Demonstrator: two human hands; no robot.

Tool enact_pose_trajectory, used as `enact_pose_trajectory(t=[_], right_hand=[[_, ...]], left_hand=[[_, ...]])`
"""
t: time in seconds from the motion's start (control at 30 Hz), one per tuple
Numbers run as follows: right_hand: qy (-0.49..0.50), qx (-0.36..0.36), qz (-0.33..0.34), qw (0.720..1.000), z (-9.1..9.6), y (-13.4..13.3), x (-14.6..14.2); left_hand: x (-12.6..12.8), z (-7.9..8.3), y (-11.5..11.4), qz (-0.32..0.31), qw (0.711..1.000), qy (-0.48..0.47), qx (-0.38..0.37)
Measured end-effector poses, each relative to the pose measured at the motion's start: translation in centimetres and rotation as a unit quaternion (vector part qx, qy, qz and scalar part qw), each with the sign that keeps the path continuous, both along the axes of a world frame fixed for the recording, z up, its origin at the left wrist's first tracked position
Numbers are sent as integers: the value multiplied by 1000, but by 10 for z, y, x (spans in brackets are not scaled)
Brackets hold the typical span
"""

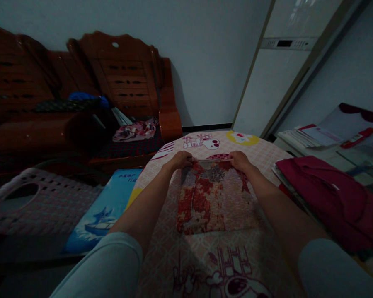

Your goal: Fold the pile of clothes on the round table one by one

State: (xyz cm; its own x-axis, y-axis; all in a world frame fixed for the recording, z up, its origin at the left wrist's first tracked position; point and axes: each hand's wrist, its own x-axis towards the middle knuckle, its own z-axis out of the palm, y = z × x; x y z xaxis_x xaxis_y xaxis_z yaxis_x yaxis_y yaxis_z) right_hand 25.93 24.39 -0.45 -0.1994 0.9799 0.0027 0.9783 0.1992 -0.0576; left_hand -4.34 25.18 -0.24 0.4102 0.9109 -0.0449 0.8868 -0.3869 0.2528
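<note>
A flat, rectangular patterned cloth (pixel 214 198) in rust red, grey and tan lies on the table covered with a pink printed tablecloth (pixel 164 252). At its far left corner, my left hand (pixel 180 159) is closed, pinching the edge. My right hand (pixel 240 160) grips the far right corner the same way. Between the hands the far edge runs fairly straight, with a bit of dark pink dotted fabric (pixel 219 156) showing along it. Whether the cloth is a cover, a bag or a folded garment, I cannot tell.
Left of the table are a blue printed bag (pixel 104 215) and a woven pink basket (pixel 46 198). Behind stands a wooden bench (pixel 121 78) with clothes on it. Folded dark red cloth (pixel 332 194) lies on the right, near papers (pixel 313 134). A tall white cabinet unit (pixel 267 82) stands at the back.
</note>
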Motion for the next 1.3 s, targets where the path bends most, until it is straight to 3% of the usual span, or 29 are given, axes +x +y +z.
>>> enact_pose_trajectory(t=[0.17,0.33,0.47,0.63,0.73,0.87,1.07,1.2,1.3], right_hand=[[50,65,10,997,26,-29,10],[78,128,52,987,45,-91,22],[62,155,74,983,33,-155,26],[8,83,88,993,3,-208,22],[7,82,78,994,-2,-219,20],[5,97,64,993,1,-225,24],[-31,45,56,997,7,-229,19],[20,98,60,993,20,-210,-6],[61,120,87,987,15,-188,-22]], left_hand=[[-6,23,-30,16,992,-96,82],[-10,40,-93,1,975,-186,123],[-6,22,-155,-15,979,-177,100],[3,-10,-204,-75,987,-138,19],[3,-12,-211,-72,987,-140,27],[-4,-2,-212,-41,985,-164,34],[-4,10,-213,-116,982,-141,-56],[20,18,-191,-34,987,-147,50],[43,10,-174,-26,989,-117,89]])
